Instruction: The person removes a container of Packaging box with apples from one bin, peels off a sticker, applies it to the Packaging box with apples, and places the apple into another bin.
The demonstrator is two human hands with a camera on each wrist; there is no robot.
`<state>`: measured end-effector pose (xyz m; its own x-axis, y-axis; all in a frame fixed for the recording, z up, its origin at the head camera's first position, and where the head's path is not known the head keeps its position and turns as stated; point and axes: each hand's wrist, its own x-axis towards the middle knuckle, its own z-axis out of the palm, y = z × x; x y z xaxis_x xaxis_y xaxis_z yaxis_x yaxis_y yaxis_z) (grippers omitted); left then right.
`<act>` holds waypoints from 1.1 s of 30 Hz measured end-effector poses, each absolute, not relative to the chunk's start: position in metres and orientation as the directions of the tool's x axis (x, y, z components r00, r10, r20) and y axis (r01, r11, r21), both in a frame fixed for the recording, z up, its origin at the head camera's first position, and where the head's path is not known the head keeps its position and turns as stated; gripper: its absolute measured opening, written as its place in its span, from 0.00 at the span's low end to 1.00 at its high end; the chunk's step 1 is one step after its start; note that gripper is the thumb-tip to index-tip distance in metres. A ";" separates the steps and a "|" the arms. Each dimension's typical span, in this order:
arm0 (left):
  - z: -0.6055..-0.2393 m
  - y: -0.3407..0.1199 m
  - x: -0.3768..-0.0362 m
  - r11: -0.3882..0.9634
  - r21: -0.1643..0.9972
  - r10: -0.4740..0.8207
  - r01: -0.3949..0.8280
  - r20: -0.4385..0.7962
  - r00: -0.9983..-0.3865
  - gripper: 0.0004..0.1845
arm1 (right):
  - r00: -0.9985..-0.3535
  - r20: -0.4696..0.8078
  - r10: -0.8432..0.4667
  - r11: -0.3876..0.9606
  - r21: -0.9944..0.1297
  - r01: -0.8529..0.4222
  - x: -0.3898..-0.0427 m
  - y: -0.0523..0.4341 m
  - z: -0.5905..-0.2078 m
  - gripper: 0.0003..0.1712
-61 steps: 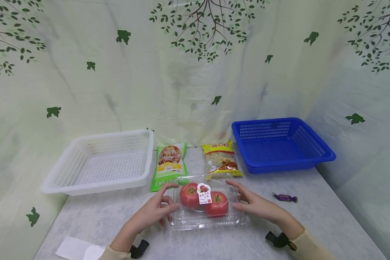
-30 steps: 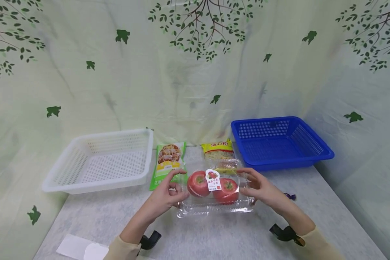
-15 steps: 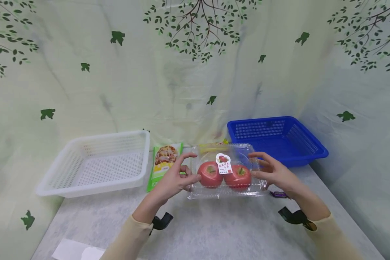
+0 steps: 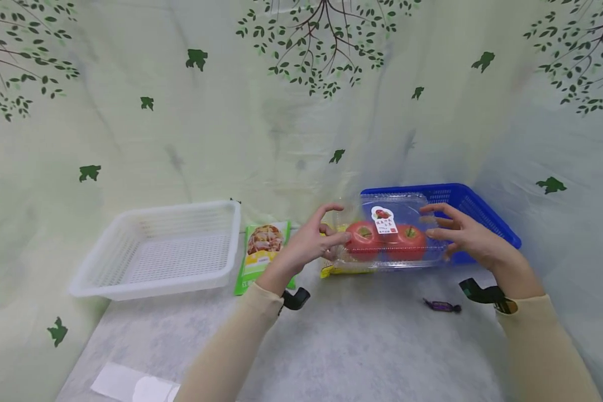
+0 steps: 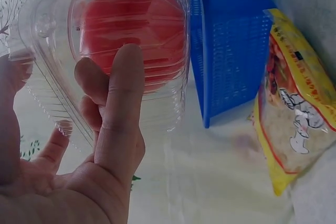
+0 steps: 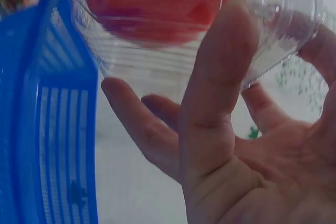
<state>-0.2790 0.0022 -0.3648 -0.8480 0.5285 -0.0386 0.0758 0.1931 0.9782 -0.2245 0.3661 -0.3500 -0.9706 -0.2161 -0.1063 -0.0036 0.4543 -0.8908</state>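
A clear plastic clamshell box point(image 4: 352, 262) with two red apples point(image 4: 406, 243) inside and a white label point(image 4: 384, 220) on its lid is held up between both hands. My left hand point(image 4: 315, 239) grips its left end, thumb against the side and fingers round the edge. At the opposite end my right hand point(image 4: 469, 237) grips it the same way. In the head view the box overlaps the front left of the blue basket point(image 4: 492, 218) and hides most of a yellow pasta bag point(image 4: 338, 270). The left wrist view shows that pasta bag point(image 5: 296, 108) beside the basket.
On the left stands a white basket point(image 4: 181, 287). A green food packet point(image 4: 261, 251) lies right of it, partly behind the left forearm. A purple wrapped candy point(image 4: 442, 306) lies front right, and white paper point(image 4: 125, 382) sits near the front left edge.
Both hands have lifted the apple box off the table and carried it right and away from the body, from the middle of the table to over the pasta bag and the blue basket's near edge.
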 end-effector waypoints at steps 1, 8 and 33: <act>-0.364 0.007 -0.282 0.188 0.979 0.532 0.077 -0.035 -0.846 0.35 | -0.970 -0.108 -0.217 0.459 -0.888 -0.004 -0.229 0.371 -0.349 0.35; -0.357 0.039 -0.301 0.144 0.987 0.567 0.078 -0.018 -0.824 0.33 | -0.970 -0.126 -0.208 0.497 -0.868 0.006 -0.253 0.405 -0.345 0.31; -0.376 0.133 -0.325 0.230 0.971 0.449 0.057 -0.054 -0.892 0.32 | -0.960 -0.224 -0.167 0.482 -0.868 0.118 -0.304 0.486 -0.368 0.22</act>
